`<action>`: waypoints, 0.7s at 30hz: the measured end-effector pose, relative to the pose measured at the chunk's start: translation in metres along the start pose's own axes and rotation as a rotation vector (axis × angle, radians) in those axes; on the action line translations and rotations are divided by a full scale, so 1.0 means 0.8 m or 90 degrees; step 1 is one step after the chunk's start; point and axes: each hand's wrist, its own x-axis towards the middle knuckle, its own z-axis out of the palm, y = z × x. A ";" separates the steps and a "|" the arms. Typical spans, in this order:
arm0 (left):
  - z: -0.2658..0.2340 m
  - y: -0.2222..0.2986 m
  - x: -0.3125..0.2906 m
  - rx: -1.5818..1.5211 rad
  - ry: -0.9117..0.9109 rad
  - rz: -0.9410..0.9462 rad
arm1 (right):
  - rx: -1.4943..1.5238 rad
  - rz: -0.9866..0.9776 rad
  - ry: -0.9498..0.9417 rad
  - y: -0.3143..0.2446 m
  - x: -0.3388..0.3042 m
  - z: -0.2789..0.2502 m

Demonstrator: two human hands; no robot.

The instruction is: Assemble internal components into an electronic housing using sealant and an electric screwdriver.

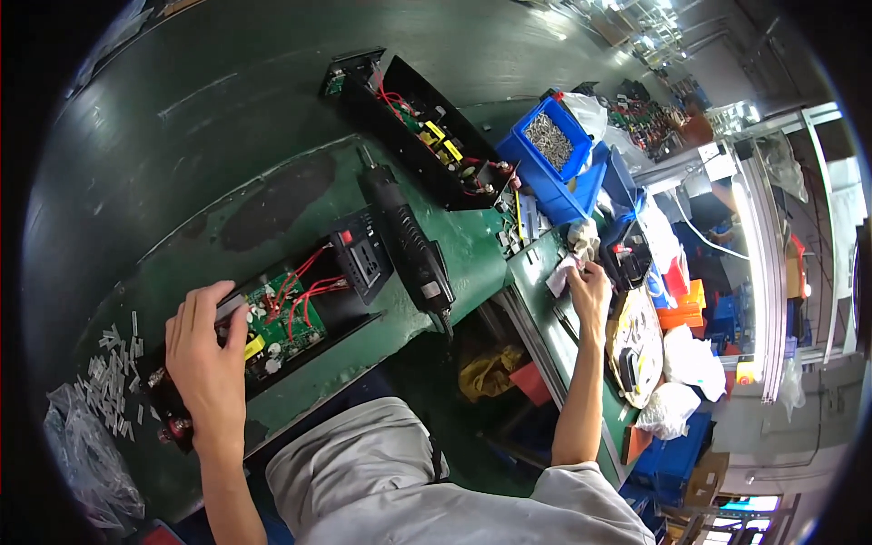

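Observation:
An open black casing (341, 325) with a green circuit board (289, 313) lies on the bench at the left. Red wires (304, 282) link the board to a black end panel (365, 254) with a red switch. My left hand (202, 354) reaches over the board, thumb and fingers closed around a small grey bar (229, 309) at its edge. Out to the right, my right hand (590, 289) has its fingertips pinched together beside a whitish crumpled scrap (559, 280); what they hold is hidden. A black electric screwdriver (406, 236) lies just beyond the casing.
Another open black casing (422, 136) with wired parts lies farther back. Blue bins (554, 150), one full of screws, stand at its right. Small grey strips (111, 377) are heaped at the left near a clear plastic bag (82, 454). A round tray (636, 350) sits beyond my right forearm.

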 end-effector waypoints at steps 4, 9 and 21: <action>-0.004 0.001 -0.001 0.000 -0.010 -0.003 | 0.005 0.011 -0.020 -0.014 -0.006 -0.004; -0.002 -0.004 -0.001 -0.001 -0.007 0.001 | -0.157 -0.034 -0.013 -0.055 -0.006 0.002; -0.005 -0.012 -0.005 -0.003 0.006 0.009 | -0.072 -0.082 -0.010 0.023 0.001 -0.008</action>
